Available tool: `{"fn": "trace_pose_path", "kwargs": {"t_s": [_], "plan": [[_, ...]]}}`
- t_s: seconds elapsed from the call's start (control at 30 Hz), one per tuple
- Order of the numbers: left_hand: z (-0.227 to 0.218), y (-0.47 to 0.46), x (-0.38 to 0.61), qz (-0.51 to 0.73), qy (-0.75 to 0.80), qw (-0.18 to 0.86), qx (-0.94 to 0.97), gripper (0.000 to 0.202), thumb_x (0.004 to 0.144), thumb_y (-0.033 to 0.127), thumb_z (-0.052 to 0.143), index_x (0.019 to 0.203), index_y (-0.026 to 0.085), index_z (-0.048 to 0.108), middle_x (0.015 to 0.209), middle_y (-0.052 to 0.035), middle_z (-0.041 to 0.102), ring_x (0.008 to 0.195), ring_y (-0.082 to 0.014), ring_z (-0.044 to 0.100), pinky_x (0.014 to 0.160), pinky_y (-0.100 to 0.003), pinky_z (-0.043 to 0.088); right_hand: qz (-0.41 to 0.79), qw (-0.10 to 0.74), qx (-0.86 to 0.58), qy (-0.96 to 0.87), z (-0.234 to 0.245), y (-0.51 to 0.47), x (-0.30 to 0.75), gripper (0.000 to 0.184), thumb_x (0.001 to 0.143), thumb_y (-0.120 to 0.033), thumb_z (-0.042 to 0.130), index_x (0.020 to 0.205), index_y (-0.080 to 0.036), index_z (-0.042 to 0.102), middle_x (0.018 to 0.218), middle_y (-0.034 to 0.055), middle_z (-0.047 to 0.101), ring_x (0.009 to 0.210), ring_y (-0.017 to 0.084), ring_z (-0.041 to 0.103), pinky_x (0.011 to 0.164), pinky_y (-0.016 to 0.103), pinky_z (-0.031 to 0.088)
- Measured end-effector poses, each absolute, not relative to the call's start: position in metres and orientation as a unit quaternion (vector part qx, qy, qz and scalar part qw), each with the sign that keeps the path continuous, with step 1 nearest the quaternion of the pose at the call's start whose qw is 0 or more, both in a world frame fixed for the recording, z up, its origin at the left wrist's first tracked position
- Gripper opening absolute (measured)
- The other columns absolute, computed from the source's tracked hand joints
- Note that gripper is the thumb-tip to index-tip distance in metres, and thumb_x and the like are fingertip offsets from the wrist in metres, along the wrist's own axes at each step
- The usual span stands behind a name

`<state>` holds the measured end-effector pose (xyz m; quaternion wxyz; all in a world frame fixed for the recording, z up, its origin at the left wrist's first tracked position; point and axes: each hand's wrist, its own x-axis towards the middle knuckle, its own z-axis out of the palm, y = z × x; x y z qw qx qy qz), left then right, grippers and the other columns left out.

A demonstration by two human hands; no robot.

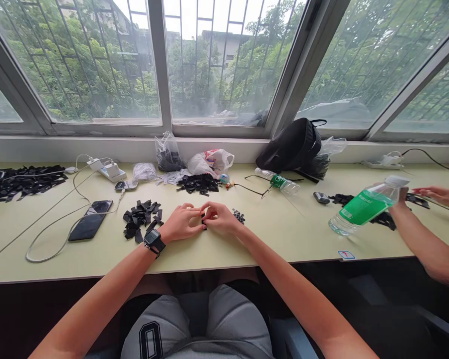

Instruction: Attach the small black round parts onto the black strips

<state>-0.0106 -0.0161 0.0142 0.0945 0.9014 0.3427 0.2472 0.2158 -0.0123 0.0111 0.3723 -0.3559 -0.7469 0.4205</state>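
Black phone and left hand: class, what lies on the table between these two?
In the head view, a loose pile of black strips lies between the phone and the left hand, with white cable nearer the phone.

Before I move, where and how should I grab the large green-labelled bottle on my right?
Probably around the green label, coming from the left with your right hand. The large bottle appears to stand upright and is round there, so it should wrap easily, and a co-worker's forearm crowds its right side.
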Motion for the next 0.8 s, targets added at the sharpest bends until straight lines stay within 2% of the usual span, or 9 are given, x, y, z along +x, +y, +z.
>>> {"fn": "trace_pose_path", "kwargs": {"t_s": [0.13, 0.27, 0.43, 0.53, 0.8], "plan": [[0.015, -0.017, -0.01, 0.246, 0.35, 0.093, 0.899, 0.04, 0.092, 0.049, 0.07, 0.13, 0.035, 0.072, 0.127, -0.0013, 0.074, 0.129, -0.0332, 0.057, 0.106, -0.05, 0.048, 0.401, 0.371, -0.366, -0.754, 0.015, -0.014, 0.215, 0.033, 0.071, -0.012, 0.064, 0.103, -0.019, 0.07, 0.074, -0.0024, 0.069, 0.067, 0.014, 0.064, 0.066, 0.024, 0.048], [0.015, -0.018, -0.009, 0.251, 0.357, 0.089, 0.895, 0.04, 0.092, 0.049, 0.071, 0.129, 0.034, 0.073, 0.13, -0.0027, 0.073, 0.129, -0.0331, 0.057, 0.105, -0.048, 0.049, 0.358, 0.36, -0.396, -0.765, 0.018, -0.015, 0.217, 0.028, 0.073, -0.013, 0.065, 0.099, -0.019, 0.072, 0.068, -0.0033, 0.067, 0.063, 0.013, 0.06, 0.062, 0.023, 0.044], [0.017, -0.02, -0.01, 0.237, 0.362, 0.092, 0.897, 0.046, 0.094, 0.047, 0.068, 0.139, 0.039, 0.066, 0.138, -0.0003, 0.07, 0.131, -0.0332, 0.054, 0.107, -0.05, 0.046, 0.304, 0.356, -0.396, -0.79, 0.02, -0.02, 0.219, 0.017, 0.076, -0.014, 0.066, 0.091, -0.019, 0.072, 0.073, -0.0005, 0.071, 0.067, 0.015, 0.063, 0.065, 0.024, 0.046], [0.019, -0.021, -0.009, 0.228, 0.366, 0.093, 0.898, 0.044, 0.095, 0.046, 0.066, 0.139, 0.039, 0.066, 0.141, 0.0004, 0.068, 0.131, -0.0331, 0.054, 0.107, -0.05, 0.046, 0.278, 0.355, -0.388, -0.804, 0.019, -0.023, 0.218, 0.016, 0.075, -0.011, 0.063, 0.087, -0.019, 0.071, 0.077, 0.001, 0.073, 0.07, 0.015, 0.065, 0.067, 0.024, 0.047], [0.016, -0.02, -0.009, 0.243, 0.369, 0.092, 0.893, 0.041, 0.093, 0.045, 0.068, 0.134, 0.038, 0.07, 0.135, -0.0008, 0.071, 0.13, -0.0324, 0.055, 0.106, -0.048, 0.047, 0.323, 0.359, -0.39, -0.784, 0.01, -0.013, 0.211, 0.018, 0.068, -0.007, 0.06, 0.08, -0.019, 0.064, 0.071, -0.0025, 0.066, 0.065, 0.014, 0.059, 0.063, 0.024, 0.046]]}}
